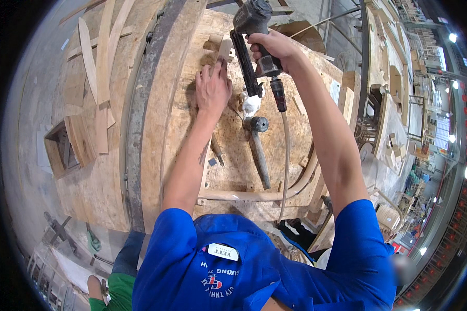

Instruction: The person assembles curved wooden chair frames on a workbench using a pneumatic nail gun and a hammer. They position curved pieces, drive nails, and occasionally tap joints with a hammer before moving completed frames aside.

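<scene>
My right hand is wrapped round the grip of a black nail gun, held over the far part of the workbench. An air hose runs from the gun's coupling back toward me. My left hand reaches flat over the bench with fingers stretched out. Its fingertips touch the near end of a small wooden block; whether they grip it is hard to see. Between my arms lie a dark-headed hammer, a crumpled white bag or cloth and a slim pointed tool.
A curved wooden rail lines the bench's near side and right corner. To the left, wooden strips and an open wooden box lie on another surface. A person in green is at the lower left. More wooden parts stand at right.
</scene>
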`<state>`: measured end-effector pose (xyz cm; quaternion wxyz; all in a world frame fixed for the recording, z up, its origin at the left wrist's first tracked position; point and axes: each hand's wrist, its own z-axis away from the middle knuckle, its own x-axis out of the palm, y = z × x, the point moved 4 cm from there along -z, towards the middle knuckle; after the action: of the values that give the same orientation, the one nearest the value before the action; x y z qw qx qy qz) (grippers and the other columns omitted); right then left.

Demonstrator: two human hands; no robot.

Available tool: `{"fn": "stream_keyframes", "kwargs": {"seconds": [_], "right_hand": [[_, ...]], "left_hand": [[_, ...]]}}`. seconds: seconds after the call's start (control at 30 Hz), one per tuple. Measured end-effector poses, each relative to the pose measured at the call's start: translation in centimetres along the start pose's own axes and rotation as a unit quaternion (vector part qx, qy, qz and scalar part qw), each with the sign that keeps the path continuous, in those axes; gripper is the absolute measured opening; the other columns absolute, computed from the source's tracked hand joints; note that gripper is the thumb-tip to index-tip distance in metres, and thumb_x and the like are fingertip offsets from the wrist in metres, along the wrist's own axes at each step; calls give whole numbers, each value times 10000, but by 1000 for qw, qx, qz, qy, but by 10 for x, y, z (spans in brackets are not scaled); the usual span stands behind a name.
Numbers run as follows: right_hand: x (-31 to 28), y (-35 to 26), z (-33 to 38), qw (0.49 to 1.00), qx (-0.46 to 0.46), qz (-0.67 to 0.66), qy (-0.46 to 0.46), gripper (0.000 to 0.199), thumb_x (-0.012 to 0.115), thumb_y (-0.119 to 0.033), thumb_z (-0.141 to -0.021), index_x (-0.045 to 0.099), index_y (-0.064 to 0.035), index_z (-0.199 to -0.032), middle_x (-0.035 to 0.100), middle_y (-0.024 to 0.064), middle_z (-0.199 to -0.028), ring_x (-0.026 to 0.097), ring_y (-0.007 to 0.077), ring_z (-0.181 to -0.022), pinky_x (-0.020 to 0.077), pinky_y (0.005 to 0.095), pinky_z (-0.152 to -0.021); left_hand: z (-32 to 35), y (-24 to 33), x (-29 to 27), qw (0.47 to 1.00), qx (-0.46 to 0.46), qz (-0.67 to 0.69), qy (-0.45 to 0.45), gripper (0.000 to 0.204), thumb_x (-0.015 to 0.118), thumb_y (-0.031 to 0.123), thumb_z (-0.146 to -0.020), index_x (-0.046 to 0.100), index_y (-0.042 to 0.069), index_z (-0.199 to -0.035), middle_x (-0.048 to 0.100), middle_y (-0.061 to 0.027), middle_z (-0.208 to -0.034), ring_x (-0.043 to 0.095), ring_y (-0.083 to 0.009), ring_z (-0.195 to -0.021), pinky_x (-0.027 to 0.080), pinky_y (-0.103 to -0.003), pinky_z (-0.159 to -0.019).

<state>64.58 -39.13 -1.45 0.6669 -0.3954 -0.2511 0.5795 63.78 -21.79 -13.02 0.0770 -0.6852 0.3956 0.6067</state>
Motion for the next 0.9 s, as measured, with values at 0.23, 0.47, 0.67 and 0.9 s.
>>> {"fn": "stream_keyframes", "kwargs": {"seconds": [0.23, 0.47, 0.67, 0.9], "right_hand": [[-3, -6, 45, 998, -31, 23, 41, 201, 669, -204, -942, 588, -62, -824, 583, -1, -692, 599, 97, -610, 537, 314, -513], [7, 36, 261, 999, -14, 17, 42, 208, 670, -208, -948, 590, -24, -1002, 615, 21, -728, 579, 90, -620, 459, 261, -569], [51, 151, 458, 989, 105, 28, 98, 400, 777, -287, -915, 613, -2, -1144, 669, 78, -826, 615, 138, -677, 510, 311, -641], [101, 291, 623, 942, 227, 18, 248, 893, 680, -533, -907, 425, 81, -1503, 561, 334, -1413, 565, 432, -1312, 440, 421, -1112]], "left_hand": [[-2, 7, -1, 999, 18, -35, 5, 550, 637, 275, -935, 571, 98, -1451, 496, -6, -1558, 500, -304, -1288, 394, -452, -1098], [6, 0, -10, 999, -28, -27, -2, 506, 538, 291, -1012, 526, 83, -1473, 528, -153, -1492, 578, -305, -1208, 451, -480, -1050], [59, -19, -31, 982, -97, 155, -37, 541, 612, 345, -1001, 578, -105, -1300, 614, -305, -1294, 559, -471, -1232, 431, -516, -1062], [129, -17, -40, 952, -154, 209, -166, 651, 565, 396, -1035, 464, -89, -1458, 590, -319, -1377, 587, -447, -1259, 465, -472, -1052]]}}
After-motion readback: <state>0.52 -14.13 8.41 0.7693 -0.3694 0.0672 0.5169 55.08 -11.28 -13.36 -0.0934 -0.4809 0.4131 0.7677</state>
